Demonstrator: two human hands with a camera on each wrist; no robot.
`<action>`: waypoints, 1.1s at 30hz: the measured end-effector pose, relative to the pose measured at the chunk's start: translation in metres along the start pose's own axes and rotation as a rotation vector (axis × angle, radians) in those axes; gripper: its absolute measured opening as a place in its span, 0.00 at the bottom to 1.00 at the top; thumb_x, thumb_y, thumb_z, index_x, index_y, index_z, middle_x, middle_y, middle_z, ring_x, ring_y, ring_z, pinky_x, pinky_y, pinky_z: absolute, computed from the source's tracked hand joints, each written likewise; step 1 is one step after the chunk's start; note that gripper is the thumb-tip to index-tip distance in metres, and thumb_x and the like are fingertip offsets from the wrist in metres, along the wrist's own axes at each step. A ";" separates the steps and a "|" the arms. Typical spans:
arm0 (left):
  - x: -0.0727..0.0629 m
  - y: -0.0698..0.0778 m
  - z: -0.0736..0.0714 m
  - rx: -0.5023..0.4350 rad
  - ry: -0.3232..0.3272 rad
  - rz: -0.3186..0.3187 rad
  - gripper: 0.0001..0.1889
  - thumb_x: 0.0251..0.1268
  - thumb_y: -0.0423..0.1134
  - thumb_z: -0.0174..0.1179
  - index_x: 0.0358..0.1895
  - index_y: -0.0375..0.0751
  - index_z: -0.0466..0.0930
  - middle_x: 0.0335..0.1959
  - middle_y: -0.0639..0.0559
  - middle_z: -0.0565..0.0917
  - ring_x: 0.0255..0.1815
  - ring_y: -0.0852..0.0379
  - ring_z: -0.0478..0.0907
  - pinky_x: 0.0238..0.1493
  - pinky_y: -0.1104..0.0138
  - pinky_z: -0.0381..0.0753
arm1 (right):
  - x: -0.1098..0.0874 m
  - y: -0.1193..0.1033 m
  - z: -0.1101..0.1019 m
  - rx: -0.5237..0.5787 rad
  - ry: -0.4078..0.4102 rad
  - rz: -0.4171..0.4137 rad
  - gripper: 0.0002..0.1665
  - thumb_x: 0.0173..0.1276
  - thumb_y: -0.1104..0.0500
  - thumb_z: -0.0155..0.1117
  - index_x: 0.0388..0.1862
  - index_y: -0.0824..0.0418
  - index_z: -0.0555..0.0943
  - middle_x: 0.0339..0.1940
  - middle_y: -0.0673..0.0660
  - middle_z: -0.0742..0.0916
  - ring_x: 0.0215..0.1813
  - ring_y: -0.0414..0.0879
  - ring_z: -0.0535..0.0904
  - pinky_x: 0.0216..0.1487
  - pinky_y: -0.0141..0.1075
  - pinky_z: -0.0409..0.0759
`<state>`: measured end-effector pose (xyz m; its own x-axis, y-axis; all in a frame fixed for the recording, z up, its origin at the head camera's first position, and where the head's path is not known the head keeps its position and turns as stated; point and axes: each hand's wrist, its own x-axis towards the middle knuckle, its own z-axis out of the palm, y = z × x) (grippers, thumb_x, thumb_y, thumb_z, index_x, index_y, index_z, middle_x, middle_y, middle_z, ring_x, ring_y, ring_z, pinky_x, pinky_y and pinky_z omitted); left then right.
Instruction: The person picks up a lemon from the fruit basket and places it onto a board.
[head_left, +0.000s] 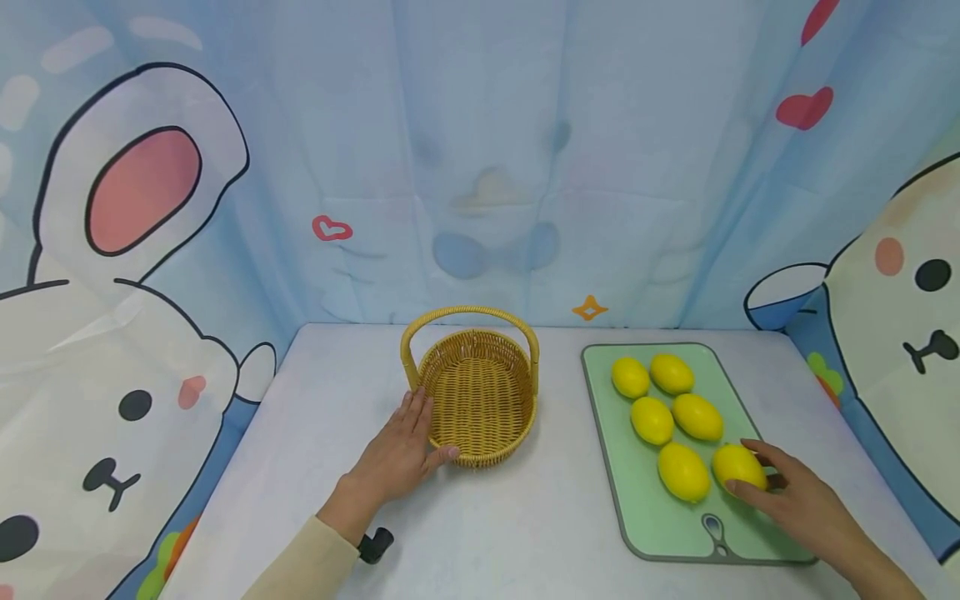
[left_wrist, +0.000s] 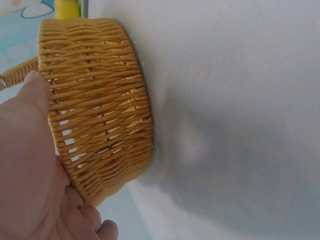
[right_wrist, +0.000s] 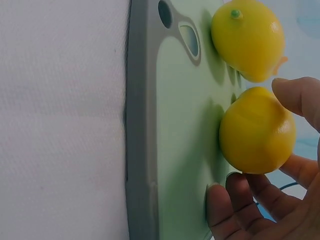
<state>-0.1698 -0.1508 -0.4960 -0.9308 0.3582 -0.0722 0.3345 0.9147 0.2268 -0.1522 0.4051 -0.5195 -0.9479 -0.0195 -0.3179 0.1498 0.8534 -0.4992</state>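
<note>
My left hand [head_left: 397,454] rests against the left side of a yellow woven basket [head_left: 471,457], fingers near the foot of its arched handle and thumb over the near rim. In the left wrist view, the hand spreads along the outer wall of the basket [left_wrist: 97,110]. My right hand [head_left: 798,500] is spread around the nearest right lemon [head_left: 738,468] on a green cutting board [head_left: 645,529]. In the right wrist view, the thumb is by the upper side of this lemon [right_wrist: 257,132], and fingers are beside its lower side; firm contact is unclear.
Several other lemons lie on the board in two rough columns, one lemon [head_left: 684,472] just left of the right hand. The board stands right of the basket on a white table [head_left: 517,533]. A printed blue curtain [head_left: 480,167] hangs behind and at the sides.
</note>
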 end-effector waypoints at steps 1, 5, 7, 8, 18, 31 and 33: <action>0.000 0.000 0.000 -0.002 -0.001 0.000 0.53 0.79 0.73 0.40 0.85 0.29 0.47 0.88 0.34 0.43 0.89 0.39 0.38 0.87 0.50 0.50 | 0.000 0.000 0.000 -0.001 0.001 0.000 0.61 0.74 0.27 0.61 0.81 0.73 0.56 0.71 0.82 0.69 0.57 0.67 0.76 0.50 0.60 0.81; 0.000 0.000 0.000 -0.018 -0.003 -0.003 0.53 0.78 0.73 0.41 0.85 0.29 0.47 0.88 0.34 0.42 0.89 0.39 0.38 0.87 0.50 0.50 | -0.001 -0.001 -0.001 0.007 0.008 -0.004 0.60 0.75 0.28 0.62 0.81 0.73 0.56 0.70 0.82 0.69 0.56 0.67 0.76 0.50 0.60 0.81; 0.000 0.000 0.000 -0.022 -0.007 -0.006 0.53 0.78 0.73 0.41 0.85 0.30 0.46 0.88 0.34 0.42 0.89 0.39 0.37 0.87 0.50 0.50 | -0.001 -0.002 0.000 0.016 0.015 -0.017 0.59 0.74 0.29 0.62 0.81 0.72 0.57 0.70 0.82 0.70 0.57 0.68 0.77 0.50 0.60 0.81; 0.000 0.000 0.000 -0.024 -0.007 -0.007 0.53 0.78 0.73 0.41 0.85 0.30 0.46 0.88 0.34 0.42 0.89 0.39 0.38 0.87 0.50 0.51 | -0.001 -0.003 0.000 0.019 0.018 -0.023 0.59 0.74 0.29 0.63 0.81 0.72 0.58 0.70 0.81 0.70 0.57 0.68 0.78 0.49 0.59 0.82; 0.001 0.000 -0.001 -0.029 -0.013 -0.006 0.52 0.79 0.72 0.42 0.85 0.29 0.47 0.88 0.34 0.43 0.89 0.38 0.39 0.87 0.49 0.51 | -0.002 -0.004 0.001 0.002 0.033 -0.021 0.62 0.73 0.28 0.63 0.81 0.74 0.56 0.68 0.82 0.71 0.57 0.68 0.78 0.49 0.59 0.81; 0.001 0.000 0.000 -0.028 0.007 0.001 0.51 0.80 0.71 0.43 0.84 0.28 0.48 0.87 0.33 0.45 0.89 0.37 0.40 0.86 0.48 0.53 | -0.002 -0.005 0.001 0.006 0.058 -0.022 0.63 0.75 0.27 0.59 0.82 0.74 0.53 0.69 0.83 0.68 0.60 0.75 0.74 0.52 0.66 0.80; 0.001 -0.001 0.000 -0.028 0.005 -0.001 0.51 0.79 0.71 0.43 0.85 0.29 0.47 0.87 0.33 0.44 0.89 0.37 0.40 0.86 0.48 0.53 | -0.002 -0.006 0.000 0.011 0.073 -0.029 0.62 0.76 0.27 0.59 0.82 0.75 0.52 0.70 0.84 0.67 0.62 0.77 0.72 0.53 0.68 0.79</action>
<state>-0.1706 -0.1512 -0.4963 -0.9319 0.3563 -0.0678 0.3293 0.9096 0.2535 -0.1515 0.3996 -0.5162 -0.9698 -0.0060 -0.2437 0.1246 0.8471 -0.5166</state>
